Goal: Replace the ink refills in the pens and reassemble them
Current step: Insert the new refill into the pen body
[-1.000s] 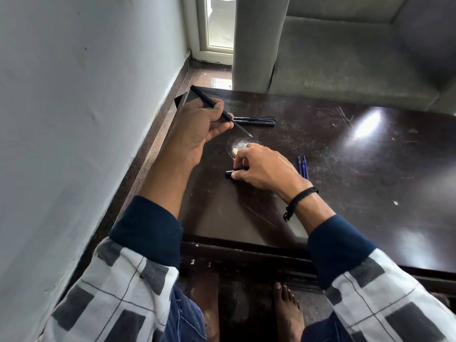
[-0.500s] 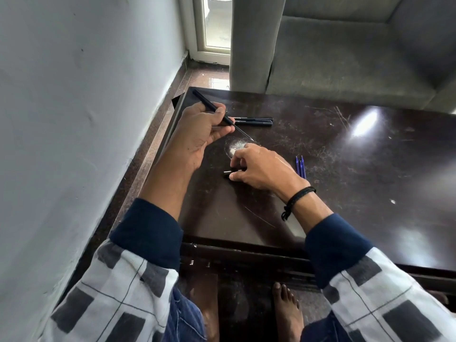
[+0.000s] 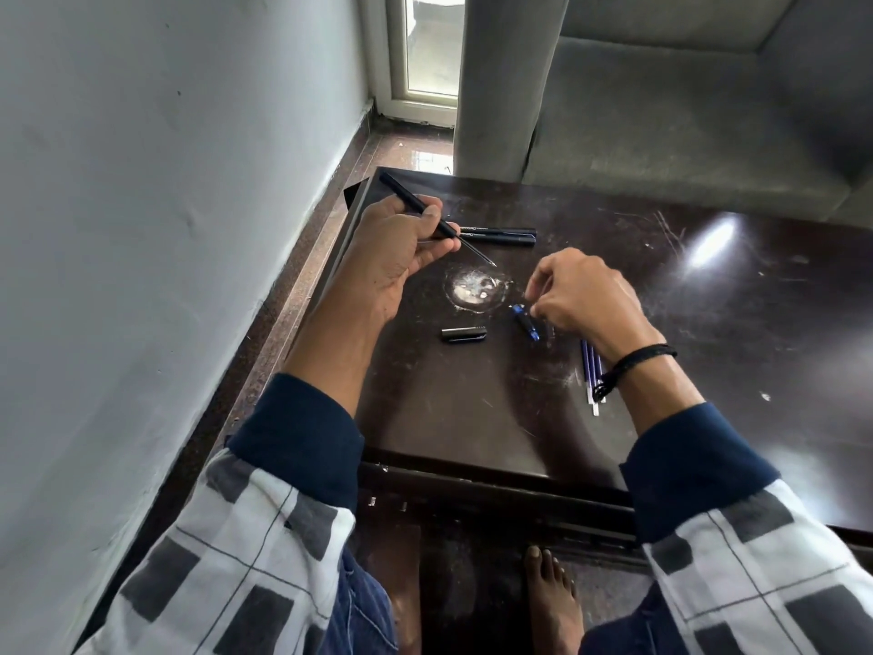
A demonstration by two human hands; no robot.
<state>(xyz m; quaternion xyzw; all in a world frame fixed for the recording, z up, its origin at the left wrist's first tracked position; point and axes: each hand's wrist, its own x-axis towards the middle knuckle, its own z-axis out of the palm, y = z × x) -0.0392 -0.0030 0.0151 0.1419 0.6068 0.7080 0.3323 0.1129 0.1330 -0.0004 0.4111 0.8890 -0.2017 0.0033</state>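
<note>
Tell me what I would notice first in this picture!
The left hand grips a black pen whose thin refill tip pokes out, above the far left corner of the dark table. The right hand has its fingertips at a small blue-tipped pen piece lying mid-table, with a black cap lying just left of it and blue refills by the wrist.

Table [image 3: 472,418] dark brown; refills [image 3: 590,371] blue; sleeves [image 3: 236,536] white-grey checked; cuffs [image 3: 302,432] navy; sofa [image 3: 661,111] grey.

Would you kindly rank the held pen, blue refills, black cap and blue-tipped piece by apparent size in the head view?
1. Held pen
2. Blue refills, partly hidden
3. Black cap and blue-tipped piece: too alike to rank
</note>
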